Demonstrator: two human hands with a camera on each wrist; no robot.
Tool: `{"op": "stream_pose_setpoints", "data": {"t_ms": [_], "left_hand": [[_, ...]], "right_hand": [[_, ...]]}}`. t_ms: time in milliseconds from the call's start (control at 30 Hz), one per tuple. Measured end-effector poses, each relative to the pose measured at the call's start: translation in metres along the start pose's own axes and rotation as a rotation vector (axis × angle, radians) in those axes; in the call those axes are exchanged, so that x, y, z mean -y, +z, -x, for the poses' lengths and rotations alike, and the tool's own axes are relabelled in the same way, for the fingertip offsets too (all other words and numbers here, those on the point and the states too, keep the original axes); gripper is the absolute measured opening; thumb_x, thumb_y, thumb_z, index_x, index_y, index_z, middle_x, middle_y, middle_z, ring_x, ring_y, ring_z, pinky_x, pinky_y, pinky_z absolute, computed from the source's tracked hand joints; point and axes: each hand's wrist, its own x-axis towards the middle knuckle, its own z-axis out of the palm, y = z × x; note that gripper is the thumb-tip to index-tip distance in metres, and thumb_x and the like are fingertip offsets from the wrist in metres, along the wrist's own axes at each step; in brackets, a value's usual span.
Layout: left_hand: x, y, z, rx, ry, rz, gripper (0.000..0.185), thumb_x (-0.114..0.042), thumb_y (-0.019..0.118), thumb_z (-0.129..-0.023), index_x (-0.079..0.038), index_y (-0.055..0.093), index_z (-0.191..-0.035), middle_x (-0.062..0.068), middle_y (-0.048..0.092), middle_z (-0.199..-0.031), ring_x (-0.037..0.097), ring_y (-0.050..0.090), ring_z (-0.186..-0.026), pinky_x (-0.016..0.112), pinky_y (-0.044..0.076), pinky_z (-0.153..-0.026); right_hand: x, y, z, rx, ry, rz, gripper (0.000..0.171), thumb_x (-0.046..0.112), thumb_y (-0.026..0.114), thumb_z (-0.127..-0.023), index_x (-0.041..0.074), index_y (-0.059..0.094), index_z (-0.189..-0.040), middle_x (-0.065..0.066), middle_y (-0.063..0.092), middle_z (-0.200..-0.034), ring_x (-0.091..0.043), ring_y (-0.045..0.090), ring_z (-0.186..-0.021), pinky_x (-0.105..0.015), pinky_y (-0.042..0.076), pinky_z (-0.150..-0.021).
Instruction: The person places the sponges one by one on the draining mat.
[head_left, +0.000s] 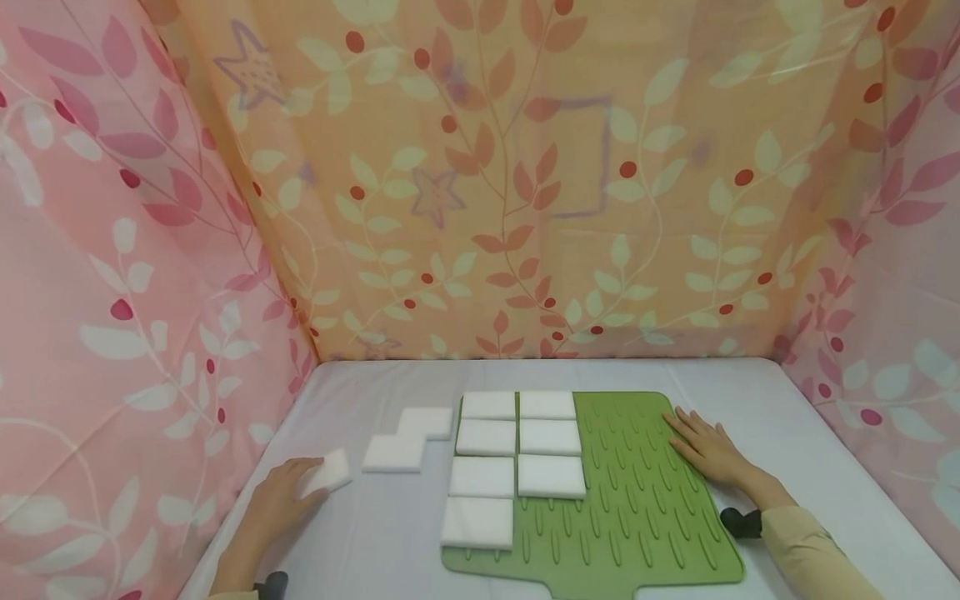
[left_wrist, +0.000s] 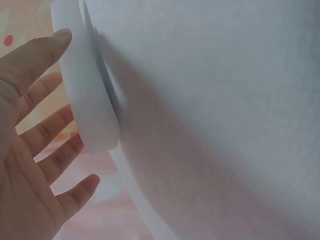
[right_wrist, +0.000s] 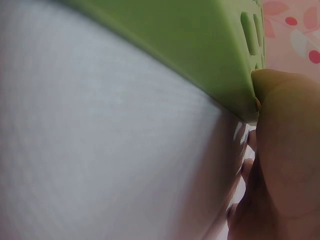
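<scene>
My left hand (head_left: 281, 500) pinches a white sponge block (head_left: 330, 472) at the left of the table. In the left wrist view, the thumb lies on one face of that block (left_wrist: 89, 95) and fingertips show behind it. Several more white blocks (head_left: 483, 477) lie in two columns on the left part of a green ridged mat (head_left: 637, 533); the left column reaches nearer to me. My right hand (head_left: 708, 448) rests at the mat's right edge with its fingers extended. In the right wrist view, the thumb touches the mat's edge (right_wrist: 220, 55) and the other fingers lie beside it.
Two loose white blocks (head_left: 395, 452) lie corner to corner on the white tabletop (head_left: 337, 550), left of the mat. The mat narrows to a tab (head_left: 592, 590) on my side. Patterned cloth walls (head_left: 510, 275) stand behind and at both sides of the table.
</scene>
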Motion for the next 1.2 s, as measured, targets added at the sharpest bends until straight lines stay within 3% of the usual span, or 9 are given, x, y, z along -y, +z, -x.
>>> {"op": "stream_pose_setpoints", "data": {"t_ms": [600, 967, 1200], "left_hand": [[-0.014, -0.002, -0.014, -0.045, 0.090, 0.018, 0.049, -0.027, 0.075, -0.076, -0.010, 0.061, -0.119, 0.013, 0.060, -0.116, 0.035, 0.055, -0.105, 0.056, 0.042, -0.088], [-0.035, 0.007, -0.023, -0.145, 0.192, 0.034, 0.046, -0.022, 0.079, -0.072, -0.008, 0.064, -0.113, 0.014, 0.061, -0.111, 0.035, 0.058, -0.100, 0.054, 0.045, -0.083], [-0.053, 0.009, -0.031, -0.109, 0.207, 0.017, 0.048, -0.027, 0.078, -0.073, -0.011, 0.064, -0.116, 0.013, 0.060, -0.116, 0.033, 0.056, -0.105, 0.052, 0.044, -0.087]], "right_hand": [[0.002, -0.001, -0.002, -0.020, -0.018, -0.012, 0.054, 0.032, 0.045, -0.097, 0.004, 0.035, -0.142, -0.029, 0.027, -0.145, -0.053, 0.020, -0.131, -0.073, 0.008, -0.097], [0.001, -0.002, -0.001, 0.009, 0.001, -0.011, 0.055, 0.033, 0.044, -0.097, 0.006, 0.032, -0.143, -0.028, 0.025, -0.146, -0.052, 0.018, -0.132, -0.072, 0.006, -0.098], [0.001, -0.002, -0.001, 0.013, 0.008, -0.016, 0.055, 0.033, 0.044, -0.097, 0.005, 0.033, -0.143, -0.028, 0.025, -0.146, -0.052, 0.017, -0.132, -0.072, 0.006, -0.098]]}}
